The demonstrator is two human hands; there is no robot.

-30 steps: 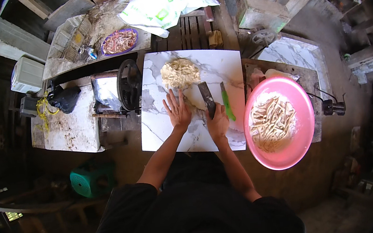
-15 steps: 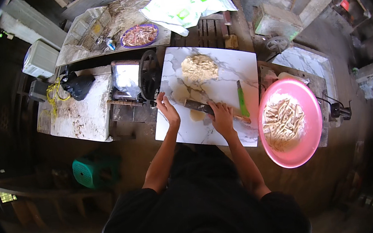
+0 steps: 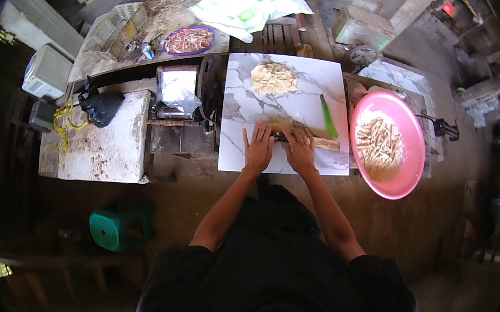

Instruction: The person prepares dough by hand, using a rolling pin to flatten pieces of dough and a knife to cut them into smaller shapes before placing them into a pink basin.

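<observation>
While my left hand (image 3: pixel 259 149) and right hand (image 3: pixel 299 148) are pressing flat, fingers spread, they are hiding a pale strip (image 3: pixel 322 143) near the marble slab's (image 3: pixel 238 102) front edge; its upper half is lying open.

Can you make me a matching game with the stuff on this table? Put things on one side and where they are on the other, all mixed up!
Things:
1. pink basin
2. green-handled tool
3. pale pile
4. green stool

Places:
A. on the far part of the marble slab
B. on the floor, to the person's left
C. right of the slab, holding pale strips
D. lying on the slab near its right edge

Pairs: 1-C, 2-D, 3-A, 4-B
</observation>
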